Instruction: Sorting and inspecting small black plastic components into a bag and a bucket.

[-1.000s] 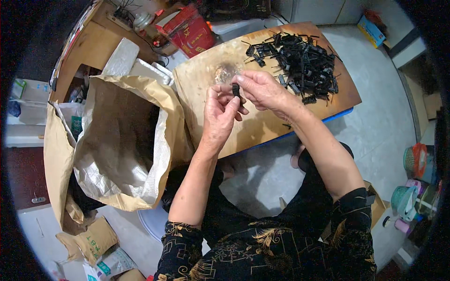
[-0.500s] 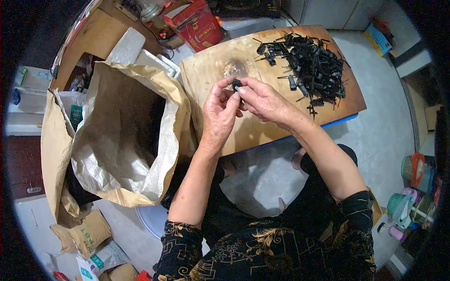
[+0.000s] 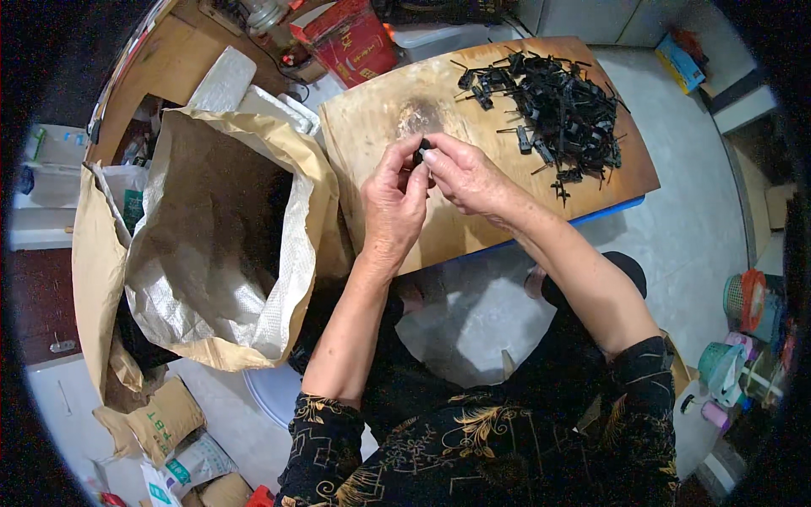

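Above the left half of a wooden board (image 3: 384, 118), both hands meet at a small black plastic part (image 3: 422, 149). My left hand (image 3: 395, 198) pinches it between thumb and fingers. Opposite, my right hand (image 3: 466, 175) has its thumb and forefinger closed on the same part. Fingers cover most of it, so its exact shape is hidden. To the right on the board lies a heap of black plastic parts (image 3: 566, 114) with thin sprue-like sticks poking out.
A large open paper sack (image 3: 317, 190) with a white woven lining stands left of the board. A red box (image 3: 355, 46) and white foam pieces (image 3: 224, 78) are behind. Packed bags (image 3: 169, 418) lie on the floor at lower left; baskets (image 3: 718, 363) stand at far right.
The small part has turned a little within my fingertips and is more covered by them. Both hands stay nearly in place, and the whole view has shifted slightly.
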The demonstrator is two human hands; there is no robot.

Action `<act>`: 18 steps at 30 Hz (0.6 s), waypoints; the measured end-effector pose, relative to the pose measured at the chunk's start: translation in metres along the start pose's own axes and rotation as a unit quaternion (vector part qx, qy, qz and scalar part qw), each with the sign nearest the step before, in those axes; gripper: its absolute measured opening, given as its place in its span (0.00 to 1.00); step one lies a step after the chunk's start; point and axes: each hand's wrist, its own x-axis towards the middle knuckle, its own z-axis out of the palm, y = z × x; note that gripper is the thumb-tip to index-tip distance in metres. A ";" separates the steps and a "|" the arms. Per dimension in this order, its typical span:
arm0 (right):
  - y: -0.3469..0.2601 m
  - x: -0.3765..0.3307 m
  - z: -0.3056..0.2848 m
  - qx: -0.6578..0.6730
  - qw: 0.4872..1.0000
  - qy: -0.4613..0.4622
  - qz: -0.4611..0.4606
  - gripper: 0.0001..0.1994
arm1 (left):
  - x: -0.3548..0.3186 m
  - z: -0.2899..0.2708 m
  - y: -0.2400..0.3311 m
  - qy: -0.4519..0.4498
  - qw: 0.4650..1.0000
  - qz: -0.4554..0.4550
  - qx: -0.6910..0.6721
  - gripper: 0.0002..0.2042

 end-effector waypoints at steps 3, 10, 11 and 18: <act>0.001 -0.003 -0.008 0.016 0.999 -0.010 0.032 0.12 | 0.003 0.001 0.000 -0.035 0.993 0.019 0.108 0.14; 0.008 -0.010 -0.029 -0.003 1.000 -0.014 -0.025 0.13 | 0.012 0.005 0.016 -0.041 0.975 -0.127 -0.176 0.17; 0.011 -0.014 -0.036 -0.044 0.999 0.017 -0.028 0.12 | 0.014 0.005 0.018 -0.053 0.953 -0.152 -0.257 0.17; -0.006 -0.030 -0.057 0.025 0.998 0.002 -0.049 0.07 | 0.015 0.012 0.012 -0.084 0.881 -0.244 -0.396 0.17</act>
